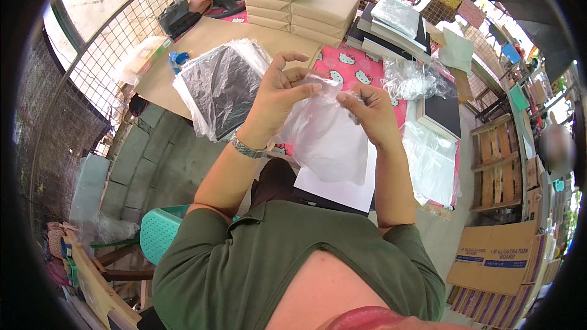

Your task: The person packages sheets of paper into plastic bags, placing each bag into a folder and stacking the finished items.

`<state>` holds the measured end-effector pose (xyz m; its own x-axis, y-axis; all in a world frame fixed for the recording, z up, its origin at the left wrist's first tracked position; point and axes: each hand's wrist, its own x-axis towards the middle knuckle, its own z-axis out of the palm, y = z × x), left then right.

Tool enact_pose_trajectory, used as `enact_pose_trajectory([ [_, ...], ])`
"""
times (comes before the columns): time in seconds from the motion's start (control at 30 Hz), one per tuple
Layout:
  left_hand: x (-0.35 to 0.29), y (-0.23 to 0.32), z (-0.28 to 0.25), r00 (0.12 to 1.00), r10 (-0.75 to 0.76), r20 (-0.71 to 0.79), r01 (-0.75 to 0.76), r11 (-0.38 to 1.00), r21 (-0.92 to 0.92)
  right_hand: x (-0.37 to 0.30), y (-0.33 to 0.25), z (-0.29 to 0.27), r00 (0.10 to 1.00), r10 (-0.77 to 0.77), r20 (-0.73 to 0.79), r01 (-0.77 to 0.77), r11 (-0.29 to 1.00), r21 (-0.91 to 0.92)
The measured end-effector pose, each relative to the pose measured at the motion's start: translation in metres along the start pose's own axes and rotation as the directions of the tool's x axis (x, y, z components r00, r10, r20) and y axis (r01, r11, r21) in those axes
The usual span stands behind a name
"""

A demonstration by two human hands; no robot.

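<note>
Both hands are raised in front of me at the table, with a thin clear plastic bag hanging between them. My left hand pinches its upper edge between thumb and a finger, the other fingers bent above. On the other side, my right hand is closed on the bag's upper right edge. Below the bag, white paper lies over something black at the table's near edge. To the left of my left hand sits a stack of dark, flat pieces in clear plastic.
Brown paper-wrapped packs stand stacked at the back. Black boards, crumpled clear plastic and flat plastic bags lie on the right. A pink patterned cover lines the table. A green stool is at lower left; cardboard boxes stand lower right.
</note>
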<state>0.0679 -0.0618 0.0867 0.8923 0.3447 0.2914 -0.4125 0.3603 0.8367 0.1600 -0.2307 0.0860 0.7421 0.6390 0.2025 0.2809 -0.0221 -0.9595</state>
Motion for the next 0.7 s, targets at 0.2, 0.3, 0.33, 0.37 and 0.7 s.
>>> enact_pose_trajectory([
  [0.2, 0.002, 0.002, -0.004, 0.997, 0.043, -0.059, -0.043, 0.999, -0.004, -0.002, -0.001, -0.005, 0.989, -0.061, -0.138, 0.083, 0.983, 0.163],
  [0.3, 0.001, -0.005, -0.002, 0.990, 0.072, -0.124, -0.079, 0.995, -0.055, 0.000, 0.011, -0.009, 0.977, -0.076, -0.201, 0.104, 0.986, 0.132],
  [0.33, 0.000, -0.009, -0.002, 0.986, 0.087, -0.139, -0.096, 0.993, -0.065, 0.000, 0.013, -0.007, 0.963, -0.111, -0.245, 0.137, 0.986, 0.091],
  [0.37, 0.000, -0.011, -0.002, 0.989, 0.087, -0.123, -0.090, 0.996, -0.021, 0.000, 0.014, -0.007, 0.946, -0.148, -0.290, 0.169, 0.984, 0.051],
  [0.7, -0.013, -0.026, -0.044, 0.871, -0.291, 0.395, 0.396, 0.893, -0.215, -0.044, 0.041, -0.025, 0.768, 0.228, 0.599, -0.307, 0.951, 0.031],
])
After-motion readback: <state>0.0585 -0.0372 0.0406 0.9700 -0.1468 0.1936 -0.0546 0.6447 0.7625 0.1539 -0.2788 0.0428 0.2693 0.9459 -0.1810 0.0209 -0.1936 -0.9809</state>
